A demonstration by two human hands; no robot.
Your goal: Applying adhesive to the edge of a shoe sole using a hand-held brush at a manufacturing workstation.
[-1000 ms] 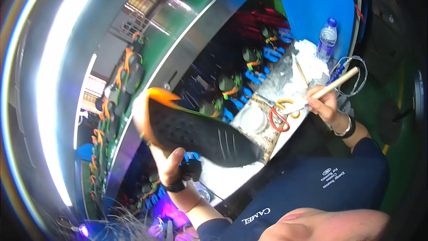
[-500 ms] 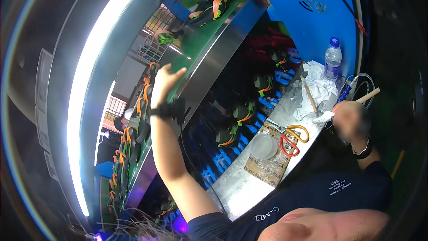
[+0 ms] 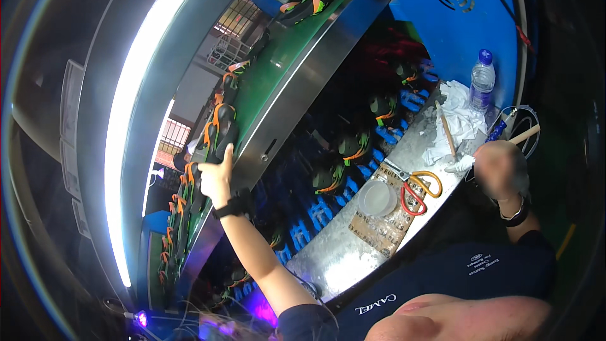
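Shoe (image 3: 218, 142), black with orange trim, on the upper green conveyor, grasped by the left hand (image 3: 216, 173). Right hand (image 3: 499, 170) clenched around a wooden-handled brush (image 3: 527, 134) above the metal surface (image 3: 353, 249); scissors (image 3: 416, 186) and bottle (image 3: 481, 82) beyond.

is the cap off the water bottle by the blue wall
No, the clear plastic water bottle stands upright against the blue wall with its blue cap on top.

Tabletop count: one plastic water bottle (image 3: 481, 85), one round clear lid (image 3: 377, 198), two pairs of scissors (image 3: 416, 188), one wooden-handled brush (image 3: 445, 129), one cardboard sheet (image 3: 380, 227).
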